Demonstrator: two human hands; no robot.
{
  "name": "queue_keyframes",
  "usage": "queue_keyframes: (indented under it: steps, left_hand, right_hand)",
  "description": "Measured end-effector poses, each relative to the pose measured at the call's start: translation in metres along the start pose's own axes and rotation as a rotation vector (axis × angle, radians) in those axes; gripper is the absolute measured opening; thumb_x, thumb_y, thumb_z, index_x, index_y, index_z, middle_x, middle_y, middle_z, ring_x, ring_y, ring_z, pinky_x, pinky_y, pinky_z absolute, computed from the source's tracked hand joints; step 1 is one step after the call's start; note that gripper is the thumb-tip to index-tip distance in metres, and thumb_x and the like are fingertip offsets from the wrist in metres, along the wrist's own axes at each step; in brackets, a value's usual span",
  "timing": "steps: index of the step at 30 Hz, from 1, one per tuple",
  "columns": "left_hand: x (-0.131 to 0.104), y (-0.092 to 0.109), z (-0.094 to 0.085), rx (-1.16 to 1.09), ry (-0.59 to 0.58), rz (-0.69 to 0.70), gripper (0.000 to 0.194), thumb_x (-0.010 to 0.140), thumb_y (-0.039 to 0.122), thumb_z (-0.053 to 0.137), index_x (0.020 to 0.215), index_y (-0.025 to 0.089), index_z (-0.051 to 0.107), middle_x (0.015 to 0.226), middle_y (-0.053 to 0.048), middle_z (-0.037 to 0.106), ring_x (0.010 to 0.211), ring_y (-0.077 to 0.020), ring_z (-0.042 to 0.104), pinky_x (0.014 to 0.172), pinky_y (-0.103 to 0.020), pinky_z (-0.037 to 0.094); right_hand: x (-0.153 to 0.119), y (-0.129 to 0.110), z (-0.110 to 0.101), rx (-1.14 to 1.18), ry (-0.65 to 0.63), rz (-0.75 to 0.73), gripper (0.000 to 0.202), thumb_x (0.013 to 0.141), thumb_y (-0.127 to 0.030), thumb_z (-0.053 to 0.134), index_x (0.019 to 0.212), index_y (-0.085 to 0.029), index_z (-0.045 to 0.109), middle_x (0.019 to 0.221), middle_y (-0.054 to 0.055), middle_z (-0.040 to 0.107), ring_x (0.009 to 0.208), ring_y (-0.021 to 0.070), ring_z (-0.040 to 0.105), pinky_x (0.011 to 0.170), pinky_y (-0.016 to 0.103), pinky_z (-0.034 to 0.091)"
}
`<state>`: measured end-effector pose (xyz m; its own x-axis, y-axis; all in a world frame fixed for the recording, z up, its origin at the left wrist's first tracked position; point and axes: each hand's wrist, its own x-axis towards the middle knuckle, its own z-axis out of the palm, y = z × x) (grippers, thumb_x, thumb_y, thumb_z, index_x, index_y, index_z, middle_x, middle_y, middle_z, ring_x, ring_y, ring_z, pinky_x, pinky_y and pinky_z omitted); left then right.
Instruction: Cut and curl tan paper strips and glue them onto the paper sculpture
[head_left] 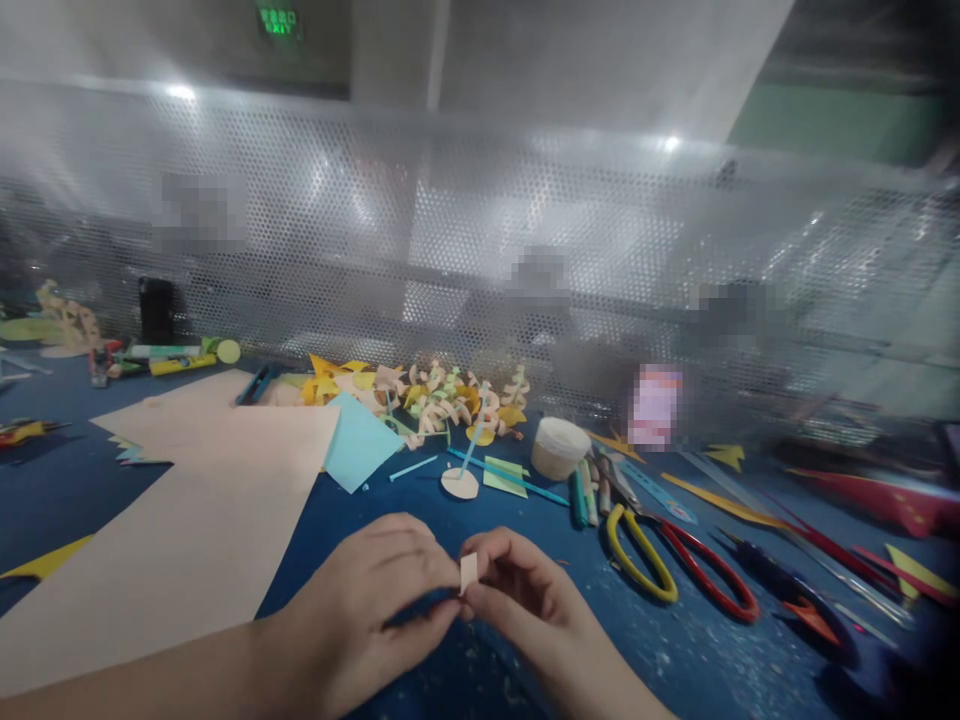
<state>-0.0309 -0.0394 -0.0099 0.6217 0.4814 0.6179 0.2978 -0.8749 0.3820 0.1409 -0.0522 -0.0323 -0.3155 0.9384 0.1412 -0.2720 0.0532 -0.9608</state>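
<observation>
A small pale piece of paper (469, 573) is pinched between the fingertips of my left hand (375, 590) and my right hand (529, 595), low in the middle of the view. Both hands are closed on it, fingertips nearly touching. Just beyond them, a pale paper disc (459, 484) lies on the blue table (397, 500), with a thin light blue strip (474, 440) standing up from it. A blue paper sheet (358, 445) and a green paper square (506, 477) lie to either side.
Large pale paper sheets (217, 520) cover the left side. Scissors with yellow and red handles (641, 555), markers (579, 498) and a white tub (559, 447) stand or lie right. Curled paper pieces (442, 400) line the back before a perforated metal screen (337, 240).
</observation>
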Motion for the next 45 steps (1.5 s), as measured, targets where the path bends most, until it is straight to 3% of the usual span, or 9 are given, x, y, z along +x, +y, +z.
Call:
queue_keyframes:
  steps: [3,5,8,13,16,23,29,35,45]
  left_hand:
    - [0.005,-0.003,0.002,-0.319,0.044,-0.414,0.014,0.074,0.009,0.05,0.083,0.019,0.057,0.076,0.0,0.06,0.073,-0.0137,0.057,0.069,-0.026,0.046]
    - [0.008,-0.007,0.004,-0.592,0.001,-0.611,0.013,0.075,0.014,0.05,0.087,0.019,0.055,0.076,0.001,0.059,0.071,-0.0128,0.057,0.068,-0.026,0.046]
    - [0.008,-0.012,0.007,-0.892,-0.068,-0.732,0.015,0.073,0.022,0.058,0.087,0.018,0.054,0.071,0.003,0.058,0.063,-0.0104,0.055,0.064,-0.024,0.044]
    - [0.007,-0.013,0.011,-0.993,-0.032,-0.87,0.029,0.064,0.028,0.069,0.087,0.017,0.056,0.066,0.004,0.059,0.056,-0.009,0.052,0.058,-0.023,0.039]
    - [0.008,-0.014,0.01,-0.984,0.002,-0.882,0.031,0.061,0.029,0.071,0.088,0.018,0.059,0.066,0.004,0.06,0.059,-0.0104,0.054,0.06,-0.023,0.039]
    - [0.005,-0.013,0.008,-0.94,-0.001,-0.816,0.025,0.063,0.028,0.071,0.084,0.017,0.064,0.073,0.001,0.063,0.07,-0.0136,0.058,0.071,-0.027,0.043]
    - [0.003,-0.012,0.009,-0.901,-0.015,-0.76,0.017,0.067,0.025,0.069,0.081,0.017,0.064,0.07,0.002,0.062,0.067,-0.0123,0.057,0.069,-0.026,0.044]
    - [0.006,-0.01,0.007,-0.856,-0.054,-0.722,0.01,0.069,0.024,0.065,0.076,0.017,0.065,0.07,0.002,0.06,0.069,-0.0129,0.056,0.069,-0.026,0.043]
    - [0.002,-0.02,0.015,-1.008,-0.122,-0.794,0.018,0.067,0.027,0.067,0.079,0.016,0.058,0.072,0.002,0.06,0.064,-0.0114,0.054,0.065,-0.026,0.043]
  right_hand:
    - [0.0,0.0,-0.003,0.002,-0.012,-0.077,0.012,0.07,-0.028,0.068,0.072,-0.02,0.059,0.077,-0.002,0.054,0.067,0.0095,0.051,0.064,0.022,0.042]
    - [0.0,0.0,-0.004,-0.027,-0.011,-0.11,0.01,0.071,-0.028,0.067,0.072,-0.021,0.06,0.078,-0.001,0.055,0.069,0.0107,0.052,0.066,0.023,0.043]
    - [0.0,0.002,-0.006,-0.056,-0.037,-0.143,0.007,0.073,-0.026,0.065,0.074,-0.022,0.06,0.08,0.0,0.055,0.073,0.0122,0.054,0.07,0.026,0.045]
    - [0.001,0.008,-0.006,-0.073,-0.042,-0.188,0.004,0.074,-0.027,0.063,0.075,-0.024,0.061,0.089,0.002,0.053,0.081,0.0147,0.054,0.072,0.029,0.046]
    - [0.001,0.008,-0.007,-0.121,0.011,-0.177,0.008,0.072,-0.029,0.066,0.073,-0.022,0.061,0.088,0.003,0.052,0.084,0.0162,0.053,0.07,0.027,0.046]
    - [0.0,0.0,-0.006,-0.121,-0.01,0.013,0.014,0.075,-0.032,0.064,0.076,-0.02,0.056,0.07,-0.003,0.054,0.061,0.0084,0.051,0.062,0.023,0.042]
    - [-0.001,0.002,0.0,-0.064,0.09,-0.006,0.027,0.068,-0.037,0.069,0.078,-0.021,0.05,0.068,-0.005,0.051,0.058,0.0078,0.048,0.054,0.019,0.042]
    - [0.001,0.0,0.0,-0.18,0.074,0.055,0.031,0.069,-0.044,0.066,0.074,-0.019,0.048,0.063,-0.005,0.047,0.054,0.0077,0.047,0.055,0.022,0.04]
    - [0.0,-0.001,-0.004,-0.389,0.029,-0.031,0.018,0.076,-0.036,0.06,0.083,-0.02,0.054,0.071,-0.002,0.05,0.067,0.0118,0.05,0.063,0.024,0.041]
